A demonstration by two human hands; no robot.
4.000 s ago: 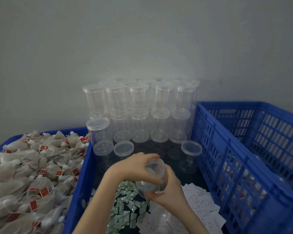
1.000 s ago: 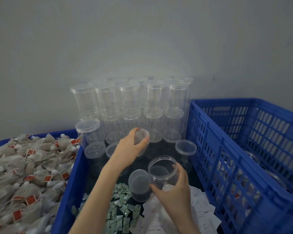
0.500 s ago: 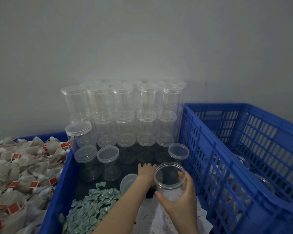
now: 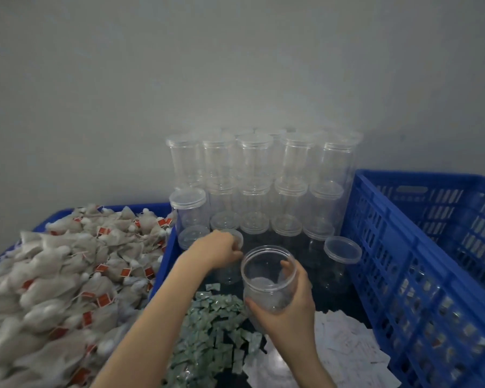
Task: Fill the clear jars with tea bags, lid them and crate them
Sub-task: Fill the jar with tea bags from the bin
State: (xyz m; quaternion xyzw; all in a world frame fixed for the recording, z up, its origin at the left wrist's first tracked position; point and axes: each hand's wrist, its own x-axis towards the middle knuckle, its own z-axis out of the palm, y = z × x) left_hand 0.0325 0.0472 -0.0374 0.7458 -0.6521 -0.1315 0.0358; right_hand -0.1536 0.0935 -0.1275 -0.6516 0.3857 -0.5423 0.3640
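- Your left hand (image 4: pixel 217 249) reaches among the lidded jars (image 4: pixel 259 175); its fingertips are hidden, so whether it grips the lid (image 4: pixel 235 238) beside it can't be told.
- Your right hand (image 4: pixel 290 306) grips the open jar (image 4: pixel 266 278) upright, thumb on the near wall, fingers (image 4: pixel 286 268) curled round the far wall.
- Crate (image 4: pixel 431 264) contents indistinct through slats.

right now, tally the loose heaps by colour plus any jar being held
beige tea bag heap: 1
green sachet heap: 1
white paper slip heap: 1
lidless jar in the right hand: 1
total: 4
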